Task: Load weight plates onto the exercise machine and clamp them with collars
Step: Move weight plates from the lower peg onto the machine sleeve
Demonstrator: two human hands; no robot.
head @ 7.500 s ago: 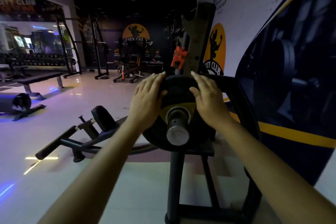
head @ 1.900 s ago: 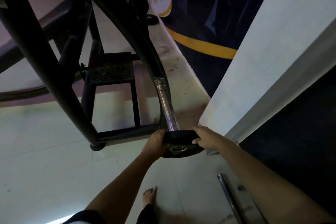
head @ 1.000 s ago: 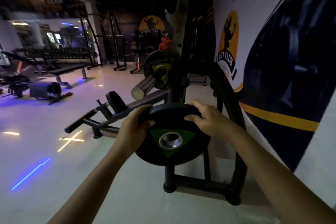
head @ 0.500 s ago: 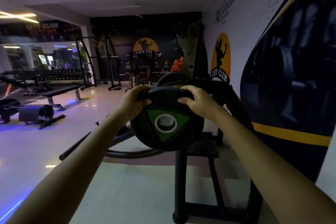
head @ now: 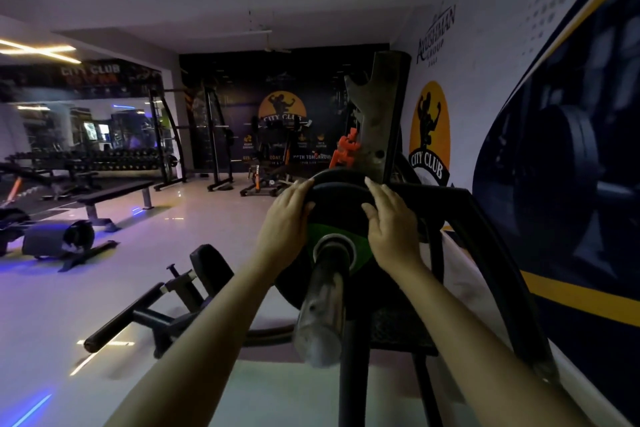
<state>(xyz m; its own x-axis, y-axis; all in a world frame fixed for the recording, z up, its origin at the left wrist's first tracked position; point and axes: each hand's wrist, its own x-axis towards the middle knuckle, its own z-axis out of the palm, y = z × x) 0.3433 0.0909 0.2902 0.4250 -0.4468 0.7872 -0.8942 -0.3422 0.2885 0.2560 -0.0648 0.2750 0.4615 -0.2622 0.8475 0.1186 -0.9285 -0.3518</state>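
Head view, left hand [head: 284, 222], right hand [head: 391, 222] holding plate [head: 341, 198] on sleeve [head: 323, 305]

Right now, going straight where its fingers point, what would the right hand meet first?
Probably the grey upright post just beyond the plate the right hand grips; depth is unclear.

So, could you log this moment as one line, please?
plate: on sleeve | left hand: holds plate rim | right hand: holds plate rim | orange collar: off sleeve
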